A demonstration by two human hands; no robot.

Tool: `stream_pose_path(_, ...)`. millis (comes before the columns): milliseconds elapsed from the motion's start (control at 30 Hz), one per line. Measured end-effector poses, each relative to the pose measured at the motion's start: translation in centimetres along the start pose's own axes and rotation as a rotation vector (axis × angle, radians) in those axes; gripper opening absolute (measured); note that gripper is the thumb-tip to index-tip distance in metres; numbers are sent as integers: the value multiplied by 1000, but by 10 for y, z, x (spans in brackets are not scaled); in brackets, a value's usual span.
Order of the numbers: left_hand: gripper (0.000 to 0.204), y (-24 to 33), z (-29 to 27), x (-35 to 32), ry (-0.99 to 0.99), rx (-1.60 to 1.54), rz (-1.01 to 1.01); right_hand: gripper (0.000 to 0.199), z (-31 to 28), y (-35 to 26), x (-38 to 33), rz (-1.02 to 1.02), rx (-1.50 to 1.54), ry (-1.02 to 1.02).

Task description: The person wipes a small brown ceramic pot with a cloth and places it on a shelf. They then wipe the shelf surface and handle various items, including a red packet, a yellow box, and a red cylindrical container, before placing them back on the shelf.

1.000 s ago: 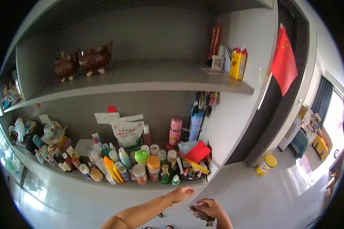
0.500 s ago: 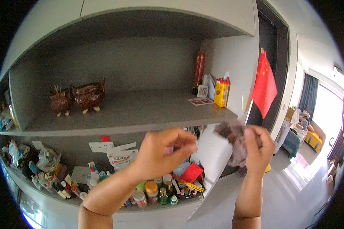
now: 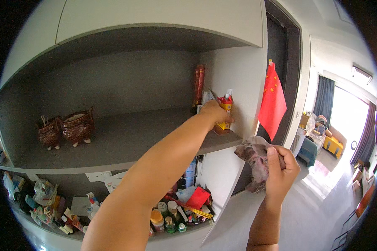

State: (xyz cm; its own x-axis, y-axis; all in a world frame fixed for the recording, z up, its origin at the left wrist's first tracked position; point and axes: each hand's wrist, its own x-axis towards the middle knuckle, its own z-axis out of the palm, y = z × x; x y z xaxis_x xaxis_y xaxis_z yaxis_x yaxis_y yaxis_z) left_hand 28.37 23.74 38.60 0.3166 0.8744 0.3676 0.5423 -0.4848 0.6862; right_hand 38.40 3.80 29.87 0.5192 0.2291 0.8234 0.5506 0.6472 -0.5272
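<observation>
Fingers of the left hand (image 3: 215, 112) curl over the yellow-and-red carton (image 3: 226, 113) at the right end of the grey shelf (image 3: 125, 142), touching its near side; whether they have closed fully around it cannot be told, since the back of the hand hides them. That carton stands upright, its long axis vertical, just in front of a tall red cylinder (image 3: 199, 85) leaning in the back corner and close to the white side wall of the cabinet. Right of the carton and lower, beyond the shelf edge, the right hand (image 3: 280, 171) holds a crumpled greyish-pink cloth (image 3: 255, 161), thumb pressed on top and fingers wrapped behind it. So the left hand is the one at the carton, while the cloth hand is near but apart from it, off to its right. Far left of the carton on the same shelf sit two brown ornamental pots (image 3: 67, 129). Below the carton, the lower shelf is crowded with small bottles and jars (image 3: 167, 213). Right of the carton, past the cabinet wall, hangs a red flag (image 3: 272, 102).
</observation>
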Motion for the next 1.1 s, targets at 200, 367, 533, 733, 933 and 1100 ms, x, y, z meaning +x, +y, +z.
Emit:
stream_pose_path(200, 67, -12, -10, 4, 164, 32, 258, 13, -8, -8, 11, -6, -41, 6)
stream_pose_path(367, 62, -29, -48, -67, 289, 113, 659, 12, -11, -17, 18, -53, -114, -43)
stream_pose_path(533, 60, -50, -72, -135, 162, -121, 669, 13, 2, -36, 29, -30, -40, -124)
stream_pose_path(733, 61, -72, -65, -193, 168, -83, 855, 14, 11, -45, 29, -94, -89, -198)
stream_pose_path(933, 65, -104, -42, -215, 144, -12, 835, 16, 24, -42, 19, -30, -44, -252)
stream_pose_path(1100, 66, -119, -35, -222, 141, -62, 828, 16, 22, -34, 14, 54, -72, -285)
